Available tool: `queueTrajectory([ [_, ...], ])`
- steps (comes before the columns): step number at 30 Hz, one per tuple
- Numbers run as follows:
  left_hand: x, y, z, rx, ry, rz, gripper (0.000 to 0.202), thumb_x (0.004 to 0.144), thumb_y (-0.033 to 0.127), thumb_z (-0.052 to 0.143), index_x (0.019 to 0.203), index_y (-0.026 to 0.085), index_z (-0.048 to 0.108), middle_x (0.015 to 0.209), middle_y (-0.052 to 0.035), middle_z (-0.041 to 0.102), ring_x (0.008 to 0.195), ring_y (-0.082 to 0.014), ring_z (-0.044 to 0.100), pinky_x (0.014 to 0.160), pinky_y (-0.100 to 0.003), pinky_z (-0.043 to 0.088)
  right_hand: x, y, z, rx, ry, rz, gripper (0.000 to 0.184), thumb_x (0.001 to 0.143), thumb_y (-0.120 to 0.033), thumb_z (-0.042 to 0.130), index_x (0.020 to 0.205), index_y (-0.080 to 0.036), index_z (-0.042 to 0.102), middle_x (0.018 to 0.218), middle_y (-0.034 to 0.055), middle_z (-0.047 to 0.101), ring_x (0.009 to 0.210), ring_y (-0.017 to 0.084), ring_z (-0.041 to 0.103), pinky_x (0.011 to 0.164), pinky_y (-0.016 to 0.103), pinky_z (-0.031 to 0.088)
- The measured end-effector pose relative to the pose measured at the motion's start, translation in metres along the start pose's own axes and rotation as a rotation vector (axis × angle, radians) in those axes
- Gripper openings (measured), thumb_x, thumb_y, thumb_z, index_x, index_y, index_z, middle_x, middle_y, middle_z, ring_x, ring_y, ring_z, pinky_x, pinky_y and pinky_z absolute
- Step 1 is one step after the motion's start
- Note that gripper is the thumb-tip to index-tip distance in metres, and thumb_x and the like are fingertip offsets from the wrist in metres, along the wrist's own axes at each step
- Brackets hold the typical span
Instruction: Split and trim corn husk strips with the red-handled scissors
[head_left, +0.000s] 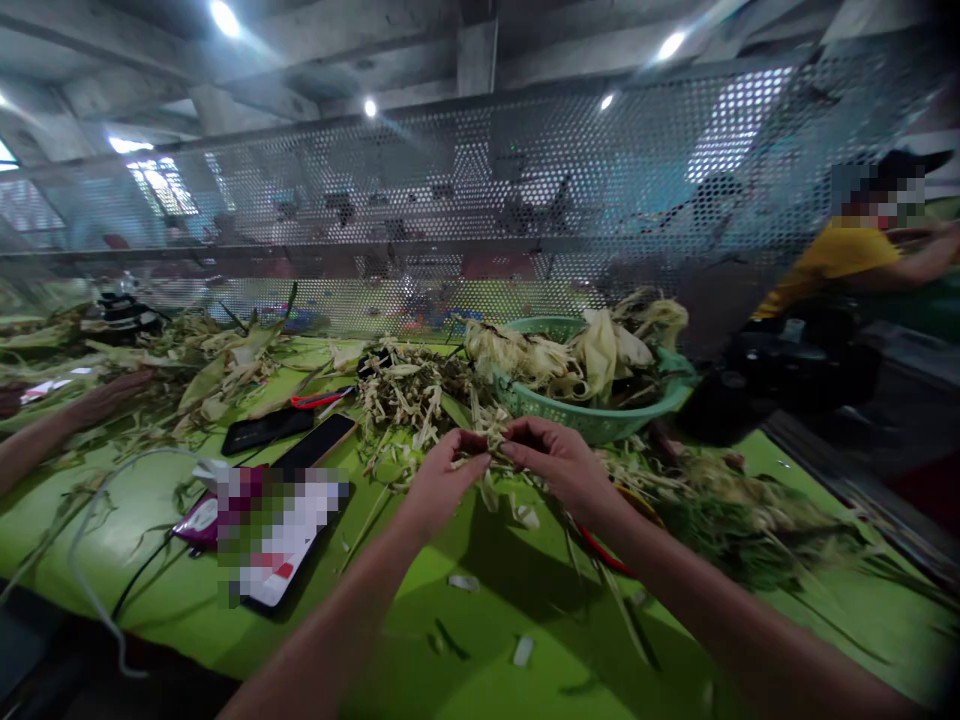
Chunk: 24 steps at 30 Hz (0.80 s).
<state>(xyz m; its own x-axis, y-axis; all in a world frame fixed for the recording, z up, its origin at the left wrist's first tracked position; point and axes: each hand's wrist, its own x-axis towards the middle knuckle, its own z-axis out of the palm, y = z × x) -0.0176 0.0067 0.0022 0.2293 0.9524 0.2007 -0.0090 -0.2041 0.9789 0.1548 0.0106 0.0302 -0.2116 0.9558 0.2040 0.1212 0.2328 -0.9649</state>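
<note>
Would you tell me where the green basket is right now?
In the head view, the green basket sits on the green table, beyond the right hand, full of husks.

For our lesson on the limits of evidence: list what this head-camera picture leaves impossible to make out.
- The piece pinched between left hand and right hand: fingers cover it.
- Packet on the table: pixelated.
- Room behind the mesh screen: blurred by perforations.
- Basket bottom: husks fill it.

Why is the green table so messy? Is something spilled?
Yes. Dry husks and stalk scraps lie scattered over the green table instead of inside the green basket. Two phones lie among the mess. The left hand and right hand pinch a husk piece.
</note>
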Motion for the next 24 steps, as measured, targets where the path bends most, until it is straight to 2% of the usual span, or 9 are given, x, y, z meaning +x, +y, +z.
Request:
queueTrajectory([
  [3,-0.003,0.007,0.000,-0.084,0.017,-0.001,0.026,0.078,0.034,0.062,0.099,0.018,0.060,0.095,-0.0057,0.063,0.087,-0.0162,0.056,0.078,-0.027,0.043,0.000,0.000,0.001,-0.029,0.008,-0.006,0.023,0.072,-0.037,0.067,0.082,-0.017,0.062,0.068,-0.0013,0.057,0.062,0.013,0.049,0.060,0.025,0.040],
  [8,-0.001,0.010,-0.002,-0.119,0.088,-0.018,0.023,0.076,0.036,0.064,0.090,0.018,0.062,0.086,-0.0030,0.063,0.079,-0.0138,0.055,0.074,-0.025,0.042,-0.003,-0.002,0.005,-0.154,-0.017,-0.044,0.021,0.074,-0.038,0.066,0.081,-0.018,0.063,0.073,0.0010,0.060,0.070,0.016,0.054,0.067,0.028,0.044],
  [13,0.000,0.009,0.000,-0.302,0.155,-0.078,0.022,0.070,0.031,0.070,0.084,0.018,0.061,0.080,0.0002,0.061,0.076,-0.0116,0.054,0.076,-0.025,0.042,-0.005,-0.002,0.011,-0.083,-0.012,-0.028,0.024,0.075,-0.038,0.065,0.089,-0.018,0.063,0.080,0.0022,0.063,0.076,0.017,0.057,0.073,0.030,0.045],
  [16,0.000,0.010,0.000,-0.403,0.158,-0.140,0.025,0.066,0.030,0.073,0.083,0.017,0.060,0.078,0.0004,0.060,0.071,-0.0100,0.054,0.074,-0.024,0.043,-0.004,0.001,0.011,-0.019,-0.029,-0.004,0.026,0.075,-0.038,0.066,0.090,-0.017,0.063,0.082,0.0024,0.065,0.078,0.017,0.058,0.075,0.030,0.045],
  [19,-0.001,0.015,-0.003,-0.367,0.127,-0.146,0.023,0.069,0.032,0.071,0.083,0.016,0.062,0.078,-0.0002,0.060,0.071,-0.0097,0.053,0.072,-0.023,0.042,-0.004,0.001,0.011,-0.019,-0.040,0.005,0.025,0.075,-0.040,0.066,0.083,-0.017,0.063,0.077,0.0014,0.063,0.073,0.016,0.056,0.071,0.028,0.044],
  [21,-0.001,0.018,-0.007,-0.287,0.109,-0.119,0.024,0.070,0.035,0.070,0.086,0.017,0.064,0.080,-0.0005,0.061,0.074,-0.0106,0.053,0.072,-0.023,0.041,-0.004,-0.001,0.011,-0.049,-0.027,0.003,0.026,0.075,-0.043,0.066,0.080,-0.017,0.064,0.073,0.0011,0.061,0.071,0.016,0.055,0.068,0.027,0.043],
  [24,0.000,0.019,-0.011,-0.127,0.074,-0.089,0.026,0.070,0.038,0.070,0.087,0.018,0.066,0.074,0.0004,0.060,0.068,-0.0105,0.050,0.064,-0.022,0.038,-0.004,-0.001,0.010,-0.049,-0.029,0.010,0.027,0.073,-0.043,0.067,0.080,-0.017,0.065,0.073,0.0016,0.061,0.071,0.015,0.054,0.066,0.026,0.042],
])
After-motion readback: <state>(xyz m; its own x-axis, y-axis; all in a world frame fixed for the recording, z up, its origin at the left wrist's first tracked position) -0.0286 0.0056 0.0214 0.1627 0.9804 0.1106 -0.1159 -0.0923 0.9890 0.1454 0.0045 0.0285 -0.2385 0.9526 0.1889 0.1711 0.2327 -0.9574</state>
